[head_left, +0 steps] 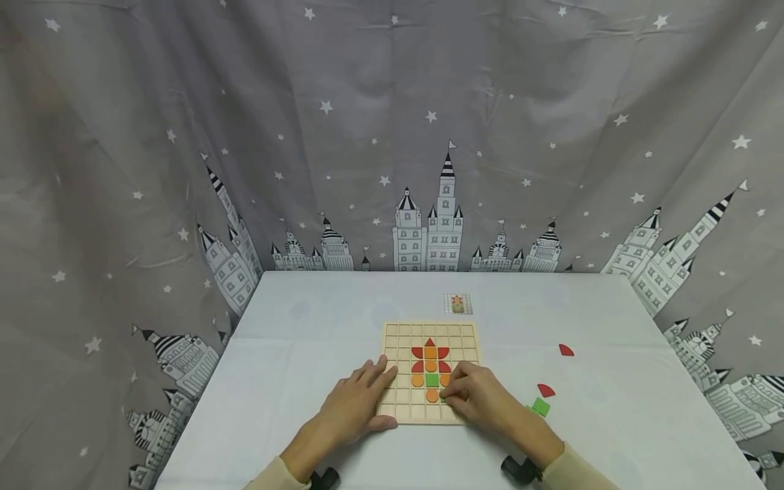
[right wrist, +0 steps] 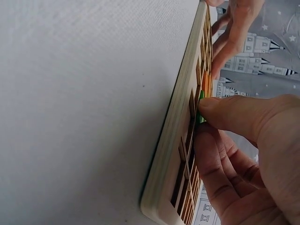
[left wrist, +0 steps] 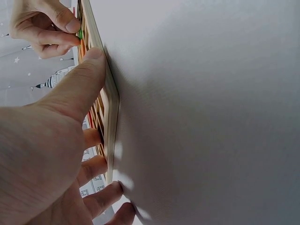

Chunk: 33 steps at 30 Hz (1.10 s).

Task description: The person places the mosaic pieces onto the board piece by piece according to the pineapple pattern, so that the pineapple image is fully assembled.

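- Wooden and pale, the grid board (head_left: 431, 373) lies flat near the front middle of the white counter (head_left: 306, 354), and we see a small figure of red, orange and green tiles set in its cells.
- Our left hand (head_left: 358, 401) rests on the board's left side, fingers straight and spread across the cells — the left wrist view shows the thumb pressed against the board's near edge.
- Our right hand (head_left: 480, 398) sits at the board's right side, thumb and fingers curled, pinching a small green piece (right wrist: 201, 107) right against the grid; the right wrist view shows it between the fingertips.
- Loose pieces lie on the counter to the right of the board: a green square (head_left: 541, 407), a red piece (head_left: 546, 390) just above it, and another red piece (head_left: 566, 350) farther back.
- Behind the board lies a small pattern card (head_left: 457, 303).
- Grey cloth with stars and castles (head_left: 392, 136) hangs behind the counter.
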Motion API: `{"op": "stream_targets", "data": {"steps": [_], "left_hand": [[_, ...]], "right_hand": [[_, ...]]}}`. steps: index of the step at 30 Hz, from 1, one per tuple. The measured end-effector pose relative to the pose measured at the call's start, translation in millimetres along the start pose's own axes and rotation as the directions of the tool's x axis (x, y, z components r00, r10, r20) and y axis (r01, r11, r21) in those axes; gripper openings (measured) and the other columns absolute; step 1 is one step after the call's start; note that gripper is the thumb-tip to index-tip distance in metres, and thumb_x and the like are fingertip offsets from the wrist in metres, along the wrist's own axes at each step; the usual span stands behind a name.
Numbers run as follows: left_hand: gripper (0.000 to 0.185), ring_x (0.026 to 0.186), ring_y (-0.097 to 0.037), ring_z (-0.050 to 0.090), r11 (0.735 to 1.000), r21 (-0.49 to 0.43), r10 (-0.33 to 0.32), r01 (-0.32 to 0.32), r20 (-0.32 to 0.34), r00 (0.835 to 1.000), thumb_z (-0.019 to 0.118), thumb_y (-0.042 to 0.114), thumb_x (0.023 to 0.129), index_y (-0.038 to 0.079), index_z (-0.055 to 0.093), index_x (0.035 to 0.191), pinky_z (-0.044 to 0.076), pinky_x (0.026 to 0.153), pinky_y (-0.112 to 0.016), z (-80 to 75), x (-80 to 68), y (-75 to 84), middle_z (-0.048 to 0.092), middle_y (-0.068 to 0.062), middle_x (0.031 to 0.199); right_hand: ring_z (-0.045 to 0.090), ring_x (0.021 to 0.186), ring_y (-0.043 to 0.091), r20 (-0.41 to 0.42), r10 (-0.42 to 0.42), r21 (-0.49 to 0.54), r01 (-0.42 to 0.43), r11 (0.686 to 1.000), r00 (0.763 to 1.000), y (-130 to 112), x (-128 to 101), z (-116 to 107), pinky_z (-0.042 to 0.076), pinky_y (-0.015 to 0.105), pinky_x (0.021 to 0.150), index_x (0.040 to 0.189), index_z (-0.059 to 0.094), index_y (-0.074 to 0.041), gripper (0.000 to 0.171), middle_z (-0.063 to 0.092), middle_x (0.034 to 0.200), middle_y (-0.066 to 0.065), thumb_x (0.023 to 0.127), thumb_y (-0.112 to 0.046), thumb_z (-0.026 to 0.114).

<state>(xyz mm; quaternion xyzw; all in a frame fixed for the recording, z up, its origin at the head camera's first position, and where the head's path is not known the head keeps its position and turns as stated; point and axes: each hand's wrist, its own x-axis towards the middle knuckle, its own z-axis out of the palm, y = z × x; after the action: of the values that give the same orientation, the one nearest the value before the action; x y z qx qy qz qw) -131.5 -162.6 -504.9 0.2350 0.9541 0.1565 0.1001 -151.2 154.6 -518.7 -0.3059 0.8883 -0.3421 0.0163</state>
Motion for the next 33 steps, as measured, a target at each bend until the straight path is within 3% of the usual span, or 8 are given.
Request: {"op": "stream_targets", "data": {"steps": [16,33], "left_hand": [[0.099,0.167,-0.052,0.051,1.000,0.009,0.001,-0.001,-0.009,1.000,0.087,0.061,0.098,0.012,0.050,0.176,0.058,0.117,-0.073,-2.2,0.7,-2.7,0.044,-0.019,0.187],[0.100,0.168,-0.047,0.051,1.000,0.028,0.002,-0.002,0.010,1.000,0.083,0.066,0.099,0.015,0.049,0.178,0.058,0.118,-0.069,4.9,-2.0,-2.8,0.043,-0.017,0.188]], "right_hand": [[0.057,0.089,-0.004,-0.025,0.017,-0.037,-0.018,0.999,1.000,-1,-1,-5,0.055,0.017,0.076,0.107,0.094,-0.010,0.011,0.074,0.104,-0.005,0.097,-0.006,0.094],[0.061,0.080,-0.001,-0.240,0.013,-0.140,-0.048,0.989,0.971,21,-51,-35,0.053,0.019,0.066,0.104,0.091,-0.013,0.022,0.076,0.101,-0.007,0.088,-0.002,0.100]]}}
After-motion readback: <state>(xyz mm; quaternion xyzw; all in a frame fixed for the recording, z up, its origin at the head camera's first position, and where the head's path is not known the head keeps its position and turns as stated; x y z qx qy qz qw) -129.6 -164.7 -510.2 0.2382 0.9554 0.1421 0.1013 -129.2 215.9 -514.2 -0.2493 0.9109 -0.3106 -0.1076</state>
